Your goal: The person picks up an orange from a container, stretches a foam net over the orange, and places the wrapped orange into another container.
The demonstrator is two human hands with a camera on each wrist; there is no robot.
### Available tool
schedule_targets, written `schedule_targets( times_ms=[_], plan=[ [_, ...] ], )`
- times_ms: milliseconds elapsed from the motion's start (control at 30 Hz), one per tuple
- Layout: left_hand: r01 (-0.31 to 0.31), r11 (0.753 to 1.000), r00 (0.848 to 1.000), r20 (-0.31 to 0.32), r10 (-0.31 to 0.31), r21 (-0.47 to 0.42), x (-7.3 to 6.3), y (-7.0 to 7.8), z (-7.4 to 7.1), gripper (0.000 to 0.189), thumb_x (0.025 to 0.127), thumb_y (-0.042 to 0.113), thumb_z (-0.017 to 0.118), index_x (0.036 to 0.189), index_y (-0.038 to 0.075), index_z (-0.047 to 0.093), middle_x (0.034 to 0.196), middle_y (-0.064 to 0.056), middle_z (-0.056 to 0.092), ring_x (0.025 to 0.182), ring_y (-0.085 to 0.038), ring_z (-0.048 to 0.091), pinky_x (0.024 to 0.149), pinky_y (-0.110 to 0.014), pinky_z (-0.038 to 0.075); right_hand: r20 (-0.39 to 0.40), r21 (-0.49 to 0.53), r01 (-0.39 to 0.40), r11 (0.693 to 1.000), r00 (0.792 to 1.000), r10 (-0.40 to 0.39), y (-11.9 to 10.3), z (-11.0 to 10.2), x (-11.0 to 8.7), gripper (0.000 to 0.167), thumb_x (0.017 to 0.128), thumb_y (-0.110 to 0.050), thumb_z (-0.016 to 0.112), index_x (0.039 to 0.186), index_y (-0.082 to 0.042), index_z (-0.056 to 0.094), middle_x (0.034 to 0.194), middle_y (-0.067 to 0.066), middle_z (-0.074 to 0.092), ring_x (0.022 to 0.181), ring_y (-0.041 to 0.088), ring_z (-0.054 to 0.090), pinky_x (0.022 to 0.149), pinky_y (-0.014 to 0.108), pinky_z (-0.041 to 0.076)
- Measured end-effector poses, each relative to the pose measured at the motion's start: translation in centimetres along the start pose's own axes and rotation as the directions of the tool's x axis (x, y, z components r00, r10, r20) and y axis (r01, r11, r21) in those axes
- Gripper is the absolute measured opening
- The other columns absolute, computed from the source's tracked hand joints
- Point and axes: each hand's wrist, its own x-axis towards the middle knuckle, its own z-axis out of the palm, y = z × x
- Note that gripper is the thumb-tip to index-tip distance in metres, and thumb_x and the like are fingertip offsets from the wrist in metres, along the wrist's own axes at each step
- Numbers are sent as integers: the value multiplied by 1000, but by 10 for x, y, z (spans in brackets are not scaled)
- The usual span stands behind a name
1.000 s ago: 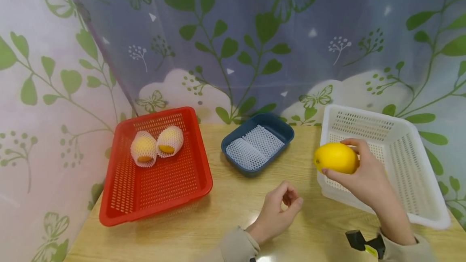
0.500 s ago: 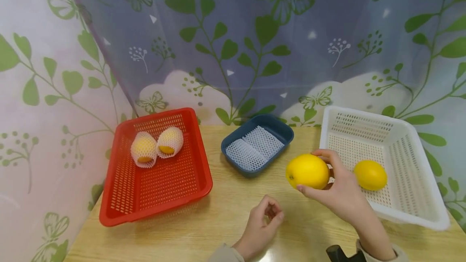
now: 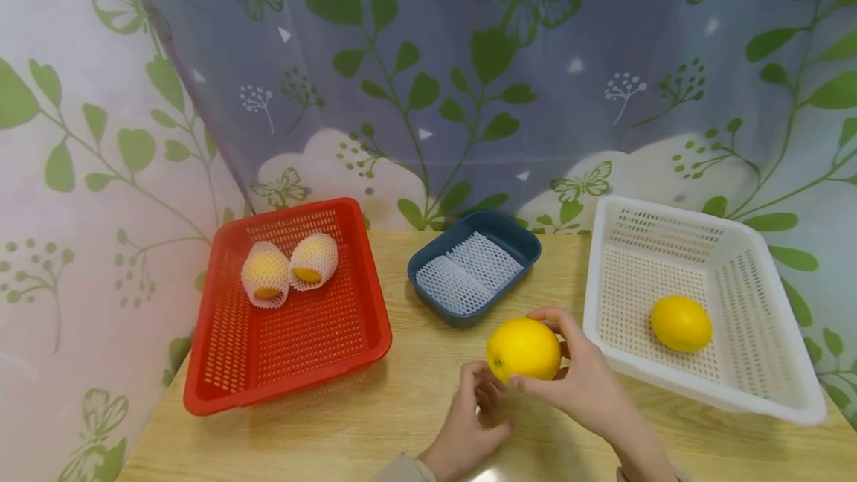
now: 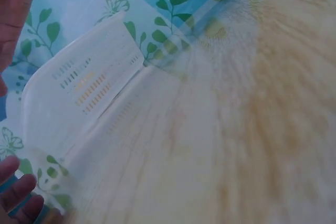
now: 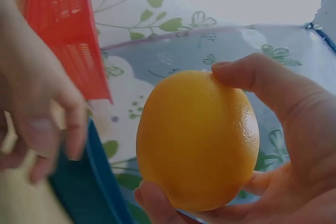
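My right hand (image 3: 585, 381) grips a yellow lemon (image 3: 524, 349) above the table, in front of the blue tray. In the right wrist view, the thumb and fingers wrap the sides of the lemon (image 5: 197, 140). Loosely bent and holding nothing, my left hand (image 3: 462, 426) is just left of and below that fruit. The right wrist view shows the left hand (image 5: 42, 93) blurred and apart from the lemon. A second lemon (image 3: 681, 323) lies in the white basket (image 3: 790, 318). Two yellow fruits in white foam nets (image 3: 313, 261) lie in the red basket (image 3: 288, 385).
The blue tray (image 3: 420, 287) stands at the back middle with white foam nets (image 3: 472, 270) lying flat inside. The red basket is on the left, the white one on the right. A patterned curtain (image 3: 428, 95) hangs right behind the wooden table (image 3: 321, 437).
My right hand has carried the lemon left and down from over the white basket to the table's middle. The left hand has shifted left, and the two hands are now close together.
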Motion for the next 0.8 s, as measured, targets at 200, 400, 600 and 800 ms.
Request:
schedule_targets(
  times_ms=[200,400,600,800],
  plan=[
    [6,998,1000,-23,-8,-65,-3,-2,0,83,80,13,79,143,20,25,133,-2,50,110,-20,52,94,-32,43,71,89,-53,995,996,47,15,17,-3,70,74,-16,87,131,-13,48,127,17,53,101,31,59,76,36,54],
    [-1,987,1000,-23,-3,-158,-3,-3,1,93,78,14,83,148,23,22,143,-2,42,126,-22,47,112,-35,29,190,236,-109,966,980,64,37,27,-2,64,78,-11,81,132,-8,46,128,20,53,104,33,57,86,42,48],
    [-22,993,998,-55,15,-114,-4,-4,2,90,76,13,85,146,21,28,134,-2,50,116,-20,53,104,-35,39,276,392,-114,913,961,1,67,35,-4,61,84,-7,72,135,-5,40,128,19,54,108,32,57,92,39,45],
    [-35,999,992,-122,36,5,-3,-2,0,85,73,14,86,142,23,36,131,1,54,114,-17,56,100,-35,43,334,588,-94,803,933,-136,92,41,-3,53,88,-6,63,136,-8,40,131,11,56,119,20,54,99,33,43]
  ],
)
